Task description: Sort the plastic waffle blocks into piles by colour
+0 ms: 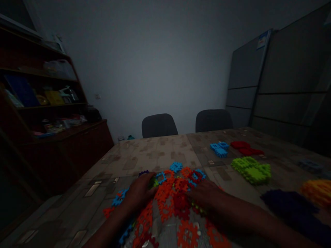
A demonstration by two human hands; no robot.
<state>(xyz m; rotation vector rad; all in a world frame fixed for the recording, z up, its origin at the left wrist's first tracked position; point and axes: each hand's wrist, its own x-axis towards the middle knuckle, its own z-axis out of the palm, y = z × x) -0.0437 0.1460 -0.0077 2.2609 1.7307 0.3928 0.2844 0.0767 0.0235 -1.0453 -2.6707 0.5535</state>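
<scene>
A loose pile of interlocking plastic pieces with toothed edges lies in front of me, mostly orange (165,206) and red (181,205), with some blue pieces (176,167) around the far edge. My left hand (141,189) rests at the pile's left side, thumb and fingers apart, beside a green piece (156,182). On the right side, my right hand (205,194) reaches over red pieces; its fingers are dark and partly hidden, so any grip cannot be made out. A yellow-green piece (198,208) shows beneath that hand.
Sorted groups stand on the right of the patterned table (155,148): light blue (219,149), red (245,148), lime green (252,169), dark blue (289,203) and yellow (318,191). Two chairs (159,125) are at the far edge. A shelf unit (59,137) stands left.
</scene>
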